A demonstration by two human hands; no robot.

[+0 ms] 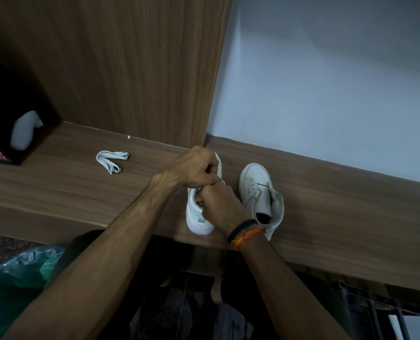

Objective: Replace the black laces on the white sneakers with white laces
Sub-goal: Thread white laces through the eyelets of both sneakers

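- Two hands, left hand (pixel 195 169) and right hand (pixel 217 201), clenched fingers around the white leather sneaker (pixel 199 217) on the wooden tabletop (pixel 326 204).
- Folded white laces (pixel 110 160) lay well apart.
- Best steady the shoe, working eyelet by eyelet.

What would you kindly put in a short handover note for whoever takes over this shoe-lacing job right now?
Left hand and right hand: both curled on the near white leather sneaker on the brown wooden shelf; what the fingers pinch is hidden.
Second white high-top sneaker stands just to its right with bare eyelets, no lace visible.
Folded bundle of white flat laces lies unused on the shelf to the left.
Done: no black lace visible on the second sneaker.
Left: thread white laces into the second sneaker; check the held one.
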